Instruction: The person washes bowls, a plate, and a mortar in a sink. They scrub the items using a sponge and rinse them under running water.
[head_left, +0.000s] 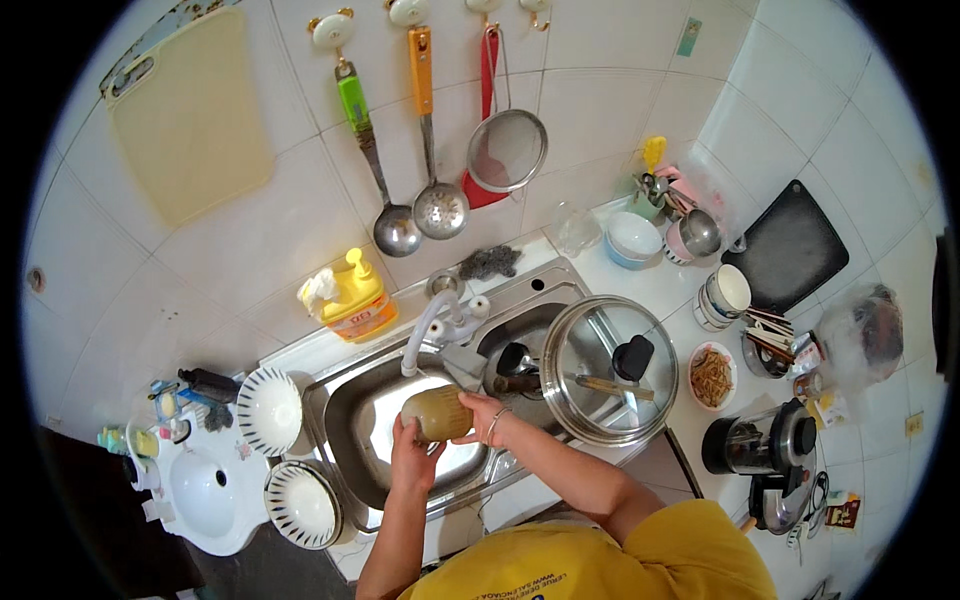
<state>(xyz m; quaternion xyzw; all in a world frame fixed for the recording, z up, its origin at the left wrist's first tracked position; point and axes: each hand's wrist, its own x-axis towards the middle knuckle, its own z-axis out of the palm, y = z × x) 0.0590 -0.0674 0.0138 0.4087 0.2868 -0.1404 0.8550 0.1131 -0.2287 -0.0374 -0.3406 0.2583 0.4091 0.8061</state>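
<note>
Over the left basin of the steel sink [345,430], I hold a round, olive-brown ribbed vessel [436,411]. Whether it is a bowl or a jar I cannot tell. My left hand [413,458] grips its near left side, fingers against the wall. On its right side, my right hand [484,416] is closed around the edge; a bracelet circles that wrist. Just behind the vessel stands the faucet [425,325], its spout above the left basin. No water stream can be made out.
A large steel pot with a glass lid [610,370] covers much of the right basin. Striped bowls [303,505] and a striped plate [269,411] stand left of the sink. Behind it is a yellow pump bottle [357,300]. Ladles [397,230] hang above; a blender [760,440] stands right.
</note>
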